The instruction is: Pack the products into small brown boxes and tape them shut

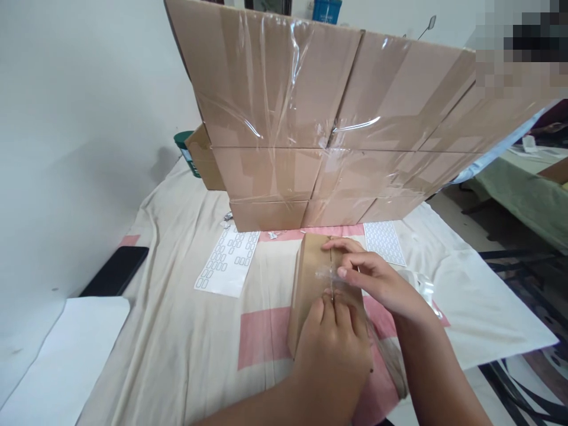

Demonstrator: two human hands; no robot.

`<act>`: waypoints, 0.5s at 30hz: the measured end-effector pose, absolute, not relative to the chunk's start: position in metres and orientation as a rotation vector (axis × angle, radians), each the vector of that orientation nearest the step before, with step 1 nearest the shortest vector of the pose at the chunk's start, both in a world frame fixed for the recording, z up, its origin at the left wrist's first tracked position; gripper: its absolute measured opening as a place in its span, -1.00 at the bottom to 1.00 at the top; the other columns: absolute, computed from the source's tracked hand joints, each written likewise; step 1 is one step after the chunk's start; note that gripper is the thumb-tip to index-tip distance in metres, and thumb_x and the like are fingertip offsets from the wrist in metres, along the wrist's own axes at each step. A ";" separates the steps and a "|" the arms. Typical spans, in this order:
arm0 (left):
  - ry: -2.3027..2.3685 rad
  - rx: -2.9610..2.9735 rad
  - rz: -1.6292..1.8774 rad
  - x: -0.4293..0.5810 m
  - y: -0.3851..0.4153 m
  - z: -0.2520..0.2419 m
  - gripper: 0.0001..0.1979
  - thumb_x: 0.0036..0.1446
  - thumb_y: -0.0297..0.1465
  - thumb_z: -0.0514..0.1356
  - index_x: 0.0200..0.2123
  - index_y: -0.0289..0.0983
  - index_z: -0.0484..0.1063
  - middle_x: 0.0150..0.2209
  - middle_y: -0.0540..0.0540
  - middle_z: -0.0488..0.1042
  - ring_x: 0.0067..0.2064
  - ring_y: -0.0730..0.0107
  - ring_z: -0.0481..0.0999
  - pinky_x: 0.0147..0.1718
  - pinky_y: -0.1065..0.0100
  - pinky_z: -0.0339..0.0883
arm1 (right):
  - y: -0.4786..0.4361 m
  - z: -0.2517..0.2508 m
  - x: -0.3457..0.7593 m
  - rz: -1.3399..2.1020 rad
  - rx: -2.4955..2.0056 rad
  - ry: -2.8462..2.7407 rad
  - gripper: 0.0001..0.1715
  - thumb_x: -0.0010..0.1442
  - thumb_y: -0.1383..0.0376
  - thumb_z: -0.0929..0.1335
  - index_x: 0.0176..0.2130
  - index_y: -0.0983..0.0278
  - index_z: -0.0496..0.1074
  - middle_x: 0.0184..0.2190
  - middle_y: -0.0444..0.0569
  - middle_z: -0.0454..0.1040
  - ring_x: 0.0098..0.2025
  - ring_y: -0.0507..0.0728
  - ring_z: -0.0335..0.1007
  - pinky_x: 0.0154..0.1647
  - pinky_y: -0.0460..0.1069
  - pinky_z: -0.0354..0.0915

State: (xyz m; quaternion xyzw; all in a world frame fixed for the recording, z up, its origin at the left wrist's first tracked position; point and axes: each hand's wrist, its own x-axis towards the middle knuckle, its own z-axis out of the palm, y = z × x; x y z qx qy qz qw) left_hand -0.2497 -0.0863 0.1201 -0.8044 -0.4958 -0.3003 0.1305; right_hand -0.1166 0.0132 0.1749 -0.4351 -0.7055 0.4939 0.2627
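Observation:
A small brown cardboard box (pixel 304 296) lies lengthwise in front of me, its top seam running away from me. My left hand (pixel 335 343) bears down on its near half, fingers bent and bunched together, fingertips at the seam. A short strip of clear tape (pixel 326 273) lies across the seam just beyond those fingertips. From the right, my right hand (pixel 370 272) reaches over the box, fingers apart, with a fingertip touching the far part of the top. Its thumb tip is beside the tape. Both hands cover much of the box's right side.
Behind the box stands a tall wall of taped cardboard boxes (pixel 275 171). A label sheet (pixel 231 260) lies left and another sheet (pixel 384 242) right. A black phone (pixel 116 271) and white paper (pixel 71 349) lie far left. Beside the right forearm is a clear tape roll (pixel 423 287).

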 end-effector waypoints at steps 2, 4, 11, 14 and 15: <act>-1.454 -2.326 -0.880 -0.249 -0.086 0.120 -0.80 0.18 -0.49 0.17 -0.19 -0.44 0.56 -0.18 -0.36 0.66 -0.12 0.02 0.69 -0.15 0.14 0.56 | 0.014 0.174 -0.115 1.337 -1.168 -1.903 -0.47 0.30 0.00 0.40 -0.55 0.24 0.31 0.20 0.01 0.40 0.34 0.37 0.20 0.40 0.31 0.10; -1.473 -2.324 -0.872 -0.249 -0.087 0.120 -0.80 0.18 -0.49 0.17 -0.19 -0.43 0.56 -0.17 -0.35 0.66 -0.12 0.03 0.69 -0.15 0.15 0.56 | 0.014 0.173 -0.113 1.333 -1.162 -1.921 -0.48 0.32 0.01 0.38 -0.54 0.23 0.31 0.20 0.02 0.40 0.35 0.37 0.19 0.40 0.31 0.10; -1.489 -2.318 -0.850 -0.248 -0.087 0.122 -0.80 0.15 -0.51 0.17 -0.20 -0.42 0.57 -0.20 -0.32 0.67 -0.13 0.04 0.70 -0.15 0.18 0.58 | 0.015 0.174 -0.113 1.393 -1.105 -1.998 -0.56 0.38 0.03 0.32 -0.46 0.19 0.37 0.25 -0.03 0.35 0.44 0.32 0.05 0.47 0.27 0.04; -1.532 -2.303 -0.856 -0.246 -0.089 0.121 -0.79 0.15 -0.49 0.18 -0.19 -0.42 0.58 -0.21 -0.30 0.67 -0.13 0.04 0.70 -0.14 0.17 0.58 | 0.017 0.172 -0.111 1.423 -1.092 -2.002 -0.56 0.41 0.02 0.30 -0.43 0.18 0.40 0.28 -0.05 0.33 0.47 0.31 -0.03 0.52 0.30 -0.07; -1.543 -2.302 -0.862 -0.247 -0.089 0.122 -0.80 0.15 -0.49 0.19 -0.19 -0.41 0.58 -0.21 -0.30 0.67 -0.13 0.04 0.69 -0.14 0.17 0.58 | 0.017 0.171 -0.110 1.431 -1.083 -2.015 -0.56 0.41 0.02 0.29 -0.42 0.18 0.41 0.29 -0.06 0.32 0.48 0.31 -0.06 0.53 0.31 -0.10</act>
